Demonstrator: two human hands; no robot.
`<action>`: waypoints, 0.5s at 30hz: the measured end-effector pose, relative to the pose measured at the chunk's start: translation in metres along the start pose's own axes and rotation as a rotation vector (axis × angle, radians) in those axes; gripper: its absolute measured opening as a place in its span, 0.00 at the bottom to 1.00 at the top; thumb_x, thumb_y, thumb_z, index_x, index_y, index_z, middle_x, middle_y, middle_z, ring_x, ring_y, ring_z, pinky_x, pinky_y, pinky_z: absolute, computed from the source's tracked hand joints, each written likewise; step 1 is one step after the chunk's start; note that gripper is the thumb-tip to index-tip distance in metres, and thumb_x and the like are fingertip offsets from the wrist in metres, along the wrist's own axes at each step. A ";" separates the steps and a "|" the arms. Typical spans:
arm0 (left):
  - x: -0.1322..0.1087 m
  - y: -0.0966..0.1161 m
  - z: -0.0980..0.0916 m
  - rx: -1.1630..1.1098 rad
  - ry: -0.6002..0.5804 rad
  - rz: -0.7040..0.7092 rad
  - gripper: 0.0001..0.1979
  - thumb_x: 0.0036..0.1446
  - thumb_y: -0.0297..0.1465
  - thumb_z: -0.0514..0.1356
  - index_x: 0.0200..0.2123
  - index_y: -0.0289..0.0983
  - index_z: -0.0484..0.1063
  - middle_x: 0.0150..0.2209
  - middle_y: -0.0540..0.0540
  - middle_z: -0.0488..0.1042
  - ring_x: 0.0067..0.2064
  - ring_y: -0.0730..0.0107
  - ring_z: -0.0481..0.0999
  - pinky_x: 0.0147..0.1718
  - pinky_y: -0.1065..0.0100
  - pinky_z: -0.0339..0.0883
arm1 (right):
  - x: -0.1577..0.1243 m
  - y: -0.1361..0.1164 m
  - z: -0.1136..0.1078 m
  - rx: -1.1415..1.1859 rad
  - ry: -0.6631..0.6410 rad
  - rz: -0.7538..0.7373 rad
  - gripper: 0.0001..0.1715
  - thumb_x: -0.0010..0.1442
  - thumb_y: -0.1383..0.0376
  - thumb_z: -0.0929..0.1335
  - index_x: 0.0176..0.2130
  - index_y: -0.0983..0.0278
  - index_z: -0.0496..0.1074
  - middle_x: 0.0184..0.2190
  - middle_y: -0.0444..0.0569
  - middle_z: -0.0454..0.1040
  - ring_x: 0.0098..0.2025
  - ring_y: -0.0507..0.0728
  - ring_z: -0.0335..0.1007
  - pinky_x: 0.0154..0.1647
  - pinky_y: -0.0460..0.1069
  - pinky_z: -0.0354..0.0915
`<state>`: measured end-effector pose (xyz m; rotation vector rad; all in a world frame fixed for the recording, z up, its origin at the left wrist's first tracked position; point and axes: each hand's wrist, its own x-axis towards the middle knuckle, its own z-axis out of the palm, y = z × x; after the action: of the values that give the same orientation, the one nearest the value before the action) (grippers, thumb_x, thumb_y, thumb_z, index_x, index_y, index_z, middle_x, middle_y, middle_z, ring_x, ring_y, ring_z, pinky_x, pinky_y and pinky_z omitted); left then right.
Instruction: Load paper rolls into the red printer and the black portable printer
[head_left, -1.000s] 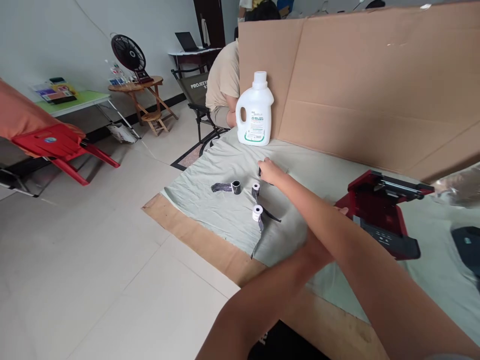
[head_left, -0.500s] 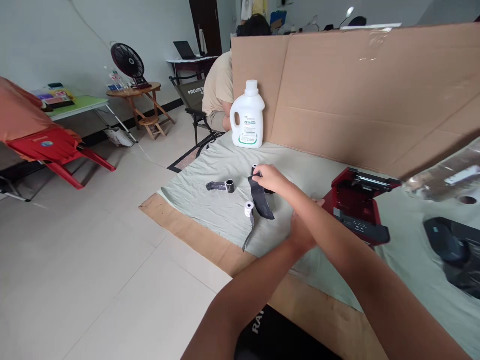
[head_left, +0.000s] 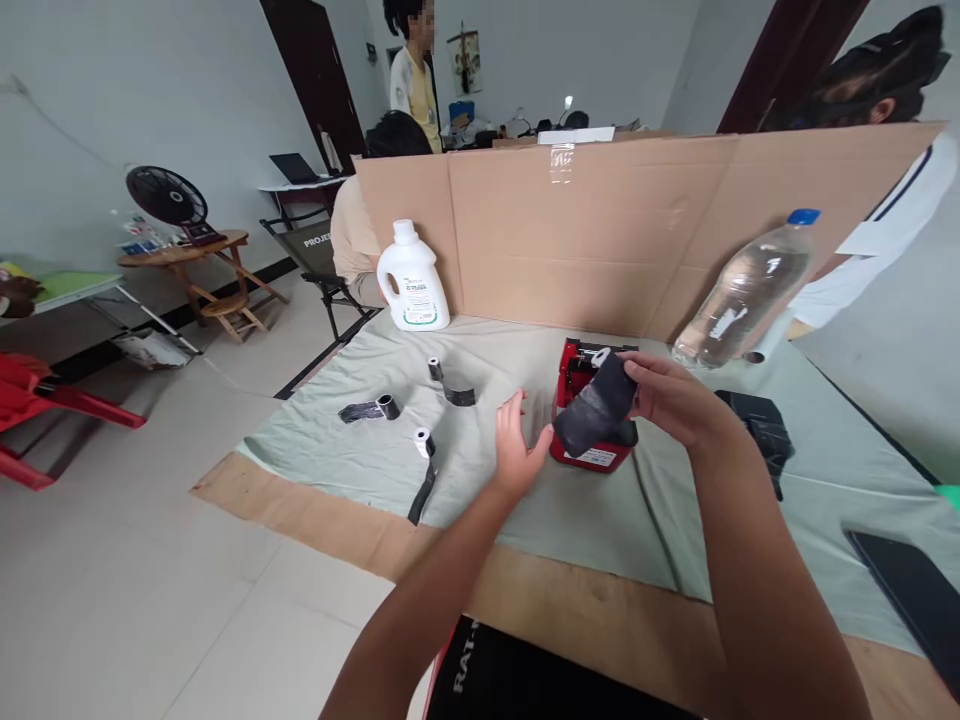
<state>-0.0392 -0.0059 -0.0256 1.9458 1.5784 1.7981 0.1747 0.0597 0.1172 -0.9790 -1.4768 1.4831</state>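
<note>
My right hand (head_left: 667,395) is closed on a roll of black ribbon (head_left: 596,405), gripping its upper right side. The ribbon's wide loose end hangs down to the left, and a white core end shows at the top. My left hand (head_left: 519,448) is open, fingers spread, its thumb close to the loose end; whether they touch I cannot tell. Behind the roll stands a red machine (head_left: 606,462) with a raised lid, partly hidden. Three smaller black rolls lie to the left: one roll (head_left: 387,407), another roll (head_left: 435,370) and a nearer roll (head_left: 424,443), each with a strip trailing out.
A white jug (head_left: 414,280) stands at the back left before a cardboard panel (head_left: 555,240). A clear bottle (head_left: 750,290) with a blue cap leans at the right. Further right are a black object (head_left: 759,430) and a dark flat slab (head_left: 911,590). People are behind the panel.
My right hand has lifted the ribbon roll off the cloth and brought it right, before the red machine. My left hand has moved away from the machine's side and opened. The view has turned right.
</note>
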 end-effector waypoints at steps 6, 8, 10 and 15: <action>-0.007 0.021 0.004 0.176 -0.266 0.300 0.19 0.69 0.34 0.54 0.60 0.49 0.74 0.62 0.44 0.73 0.57 0.56 0.72 0.57 0.55 0.67 | 0.023 0.042 -0.019 -0.642 0.096 -0.242 0.11 0.57 0.60 0.70 0.39 0.59 0.81 0.40 0.50 0.83 0.43 0.64 0.76 0.51 0.63 0.71; -0.010 0.026 0.007 0.200 -0.281 0.355 0.18 0.69 0.31 0.54 0.55 0.51 0.79 0.58 0.47 0.76 0.55 0.58 0.72 0.54 0.57 0.67 | 0.031 0.055 -0.017 -0.820 0.110 -0.229 0.12 0.58 0.65 0.69 0.41 0.58 0.81 0.43 0.51 0.83 0.46 0.66 0.76 0.54 0.65 0.69; -0.012 0.028 0.010 0.213 -0.280 0.380 0.17 0.70 0.31 0.55 0.53 0.51 0.80 0.54 0.47 0.79 0.54 0.59 0.72 0.52 0.58 0.67 | 0.036 0.065 -0.012 -0.956 0.120 -0.206 0.14 0.59 0.67 0.67 0.43 0.58 0.80 0.46 0.51 0.83 0.50 0.68 0.75 0.56 0.65 0.66; -0.011 0.026 0.012 0.261 -0.222 0.380 0.15 0.69 0.29 0.57 0.51 0.50 0.81 0.51 0.48 0.81 0.51 0.61 0.73 0.50 0.60 0.66 | 0.041 0.069 0.002 -1.177 0.109 -0.109 0.17 0.64 0.69 0.65 0.48 0.59 0.78 0.52 0.52 0.81 0.55 0.68 0.72 0.58 0.65 0.61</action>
<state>-0.0113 -0.0190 -0.0207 2.6123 1.5137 1.4652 0.1558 0.0978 0.0488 -1.5413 -2.2878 0.3446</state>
